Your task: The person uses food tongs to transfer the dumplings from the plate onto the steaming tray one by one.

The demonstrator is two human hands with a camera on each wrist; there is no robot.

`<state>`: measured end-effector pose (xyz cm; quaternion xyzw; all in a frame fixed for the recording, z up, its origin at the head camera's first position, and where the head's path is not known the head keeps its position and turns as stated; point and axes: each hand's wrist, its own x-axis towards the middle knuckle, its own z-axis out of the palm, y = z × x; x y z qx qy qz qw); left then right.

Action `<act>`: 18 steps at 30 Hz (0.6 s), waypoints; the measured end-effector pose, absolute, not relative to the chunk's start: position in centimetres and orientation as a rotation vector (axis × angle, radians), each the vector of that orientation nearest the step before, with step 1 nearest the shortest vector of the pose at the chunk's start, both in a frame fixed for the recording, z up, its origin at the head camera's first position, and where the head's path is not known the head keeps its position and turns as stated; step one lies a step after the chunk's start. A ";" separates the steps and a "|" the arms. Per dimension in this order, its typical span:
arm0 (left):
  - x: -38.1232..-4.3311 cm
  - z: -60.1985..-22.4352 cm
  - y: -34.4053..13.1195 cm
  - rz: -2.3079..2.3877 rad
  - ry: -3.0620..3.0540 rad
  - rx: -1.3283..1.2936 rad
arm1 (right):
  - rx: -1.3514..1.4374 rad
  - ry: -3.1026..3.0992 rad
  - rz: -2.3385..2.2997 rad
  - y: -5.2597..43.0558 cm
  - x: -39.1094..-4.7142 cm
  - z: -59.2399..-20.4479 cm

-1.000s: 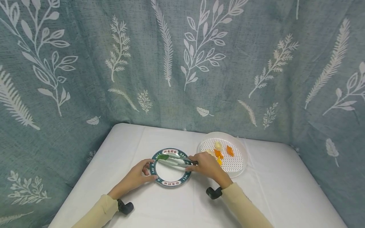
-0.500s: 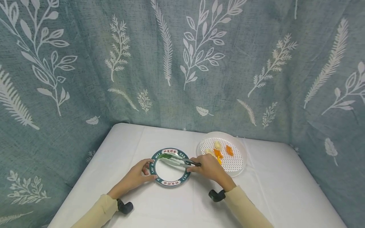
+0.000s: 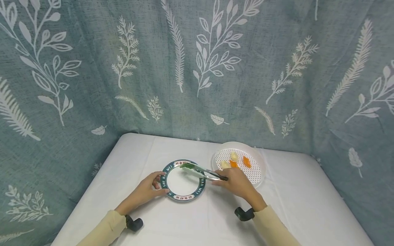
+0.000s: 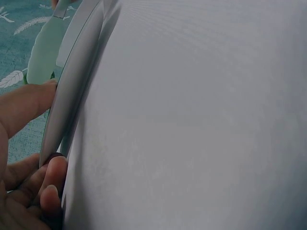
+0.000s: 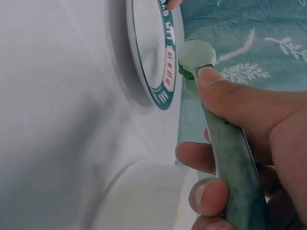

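Note:
My left hand (image 3: 147,187) holds the left edge of a round white plate (image 3: 183,184) with a dark green lettered rim. In the left wrist view the thumb lies on the plate's rim (image 4: 72,91) and the fingers curl beneath. My right hand (image 3: 238,184) grips a pair of tongs (image 3: 215,175) with metal arms and pale translucent tips. Between those tips, over the plate's upper right, is a dark green leafy piece (image 3: 187,166), partly hidden. In the right wrist view my thumb presses along the tongs' arm (image 5: 228,158), with fingers curled round the other side.
Right of the plate stands a round white tray (image 3: 258,177) with a perforated bottom. Orange pieces (image 3: 247,162) and pale pieces (image 3: 234,156) lie in it, partly covered by my right hand. A white cloth (image 3: 184,222) covers the table; a patterned curtain (image 3: 172,68) hangs behind.
My right hand has moved right, drawing the tongs and the green piece from the plate's upper left towards its upper right. The left hand keeps hold of the plate, which has stayed in place.

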<state>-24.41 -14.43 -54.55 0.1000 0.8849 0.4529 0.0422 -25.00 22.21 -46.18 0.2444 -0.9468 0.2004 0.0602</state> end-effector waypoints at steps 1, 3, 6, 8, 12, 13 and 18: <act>-24.4 -54.6 -14.4 1.386 2.707 0.304 | 0.733 -2.863 0.608 22.5 -24.9 -46.1; -24.4 -54.6 -14.4 1.388 2.704 0.303 | 0.716 -2.851 0.616 23.0 -24.6 -45.8; -24.4 -54.6 -14.4 1.394 2.697 0.296 | 0.698 -2.834 0.624 23.9 -24.3 -45.4; -24.4 -54.6 -14.4 1.396 2.696 0.292 | 0.682 -2.824 0.634 24.4 -24.1 -45.2; -24.5 -54.6 -14.3 1.388 2.704 0.289 | 0.623 -2.825 0.647 25.9 -23.5 -44.8; -24.5 -54.6 -14.3 1.387 2.703 0.288 | 0.605 -2.828 0.648 26.3 -23.4 -44.6; -24.4 -54.5 -14.4 1.394 2.690 0.293 | 0.531 -2.841 0.632 28.6 -22.6 -44.1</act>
